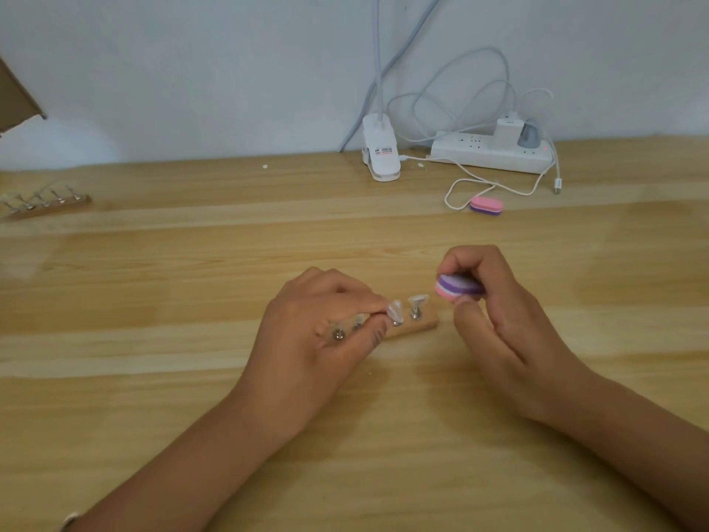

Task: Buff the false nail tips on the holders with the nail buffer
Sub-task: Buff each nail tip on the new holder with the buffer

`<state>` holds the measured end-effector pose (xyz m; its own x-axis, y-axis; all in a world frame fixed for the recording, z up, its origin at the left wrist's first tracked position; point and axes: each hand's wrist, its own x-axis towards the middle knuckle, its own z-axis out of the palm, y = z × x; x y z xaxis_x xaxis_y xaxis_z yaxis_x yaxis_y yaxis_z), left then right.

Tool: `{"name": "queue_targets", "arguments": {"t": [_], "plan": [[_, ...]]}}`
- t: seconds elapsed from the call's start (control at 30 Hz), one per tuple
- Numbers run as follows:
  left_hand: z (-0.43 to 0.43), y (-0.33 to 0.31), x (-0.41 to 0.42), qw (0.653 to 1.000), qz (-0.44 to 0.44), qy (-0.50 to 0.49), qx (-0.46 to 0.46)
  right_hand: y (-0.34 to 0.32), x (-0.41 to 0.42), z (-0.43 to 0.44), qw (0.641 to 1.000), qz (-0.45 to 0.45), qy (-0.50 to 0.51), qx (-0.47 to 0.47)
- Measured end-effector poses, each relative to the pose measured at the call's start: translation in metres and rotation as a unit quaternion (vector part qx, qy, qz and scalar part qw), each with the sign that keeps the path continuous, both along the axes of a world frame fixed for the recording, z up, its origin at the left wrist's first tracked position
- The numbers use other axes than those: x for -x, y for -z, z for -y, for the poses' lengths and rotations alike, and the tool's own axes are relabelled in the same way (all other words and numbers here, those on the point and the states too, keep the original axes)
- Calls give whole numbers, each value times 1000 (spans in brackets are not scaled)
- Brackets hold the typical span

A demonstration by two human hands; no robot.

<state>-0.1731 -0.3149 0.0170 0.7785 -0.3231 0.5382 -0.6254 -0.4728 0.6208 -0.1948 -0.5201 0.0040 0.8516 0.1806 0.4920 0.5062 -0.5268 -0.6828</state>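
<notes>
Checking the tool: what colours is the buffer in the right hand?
Oval foam nail buffer: purple, white and pink layers; head view.

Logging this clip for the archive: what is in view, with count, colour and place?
light wooden table: one, pale brown, across lower view.
wooden holder strip with metal stands: one, tan, centre of table.
clear false nail tips: four visible, on those stands.
oval foam nail buffer: one, pink and purple, in right hand.
second oval foam buffer: one, pink and purple, far right by cables.
second wooden holder strip: one, tan, far left, blurred.
white clip lamp base: one, back edge.
white power strip: one, back right.
white cables: several, looped around that strip.
brown cardboard piece: one, upper left.
left hand: pinches one nail tip.
right hand: grips the buffer.
</notes>
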Motion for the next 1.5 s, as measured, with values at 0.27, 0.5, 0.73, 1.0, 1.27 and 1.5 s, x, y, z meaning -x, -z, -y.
{"name": "queue_targets", "arguments": {"t": [0.27, 0.5, 0.73, 1.0, 1.27, 1.5], "plan": [[-2, 6, -3, 997, 36, 27, -64, 6, -1, -7, 988, 123, -56, 74], [-2, 5, -3, 997, 24, 39, -64, 5, -5, -1, 986, 135, -70, 70], [-1, 4, -1, 998, 16, 36, -57, 1, -6, 4, 979, 166, -61, 100], [-1, 4, -2, 998, 9, 31, -54, 1, -8, 6, 973, 184, -64, 123], [-2, 5, -3, 998, 14, 29, -46, 4, -9, 6, 966, 208, -79, 131], [-1, 5, -2, 1000, 7, 24, -19, 5, -6, 1, 961, 230, -90, 123]]}}
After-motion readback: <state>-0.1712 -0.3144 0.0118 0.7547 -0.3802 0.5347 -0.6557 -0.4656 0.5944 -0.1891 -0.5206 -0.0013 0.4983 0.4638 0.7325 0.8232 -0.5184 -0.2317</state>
